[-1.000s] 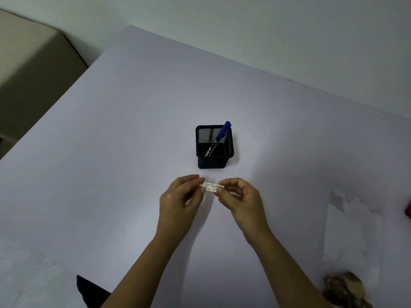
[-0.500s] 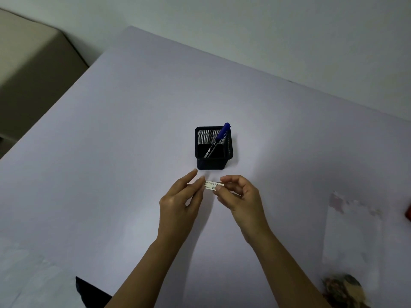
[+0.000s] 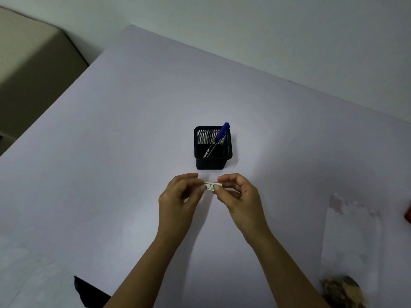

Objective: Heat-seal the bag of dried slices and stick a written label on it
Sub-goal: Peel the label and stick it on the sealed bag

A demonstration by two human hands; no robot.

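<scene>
A small white written label (image 3: 212, 186) is pinched at both ends, just above the table. My left hand (image 3: 180, 201) grips its left end with thumb and fingertips; my right hand (image 3: 241, 200) grips its right end. The clear bag (image 3: 351, 236) lies flat at the right. Its dried slices (image 3: 341, 291) are bunched at the near end by the bottom edge. The bag is well to the right of both hands.
A black mesh pen holder (image 3: 212, 150) with a blue-capped pen (image 3: 219, 137) stands just beyond the hands. A red object (image 3: 408, 214) shows at the right edge. The white table (image 3: 111, 152) ends at the left beside a beige cabinet (image 3: 29, 63). A dark item (image 3: 89, 292) lies near the bottom.
My left fingers, briefly spread half a second ago, have closed again on the label's left end. Both hands stay in the same spot.
</scene>
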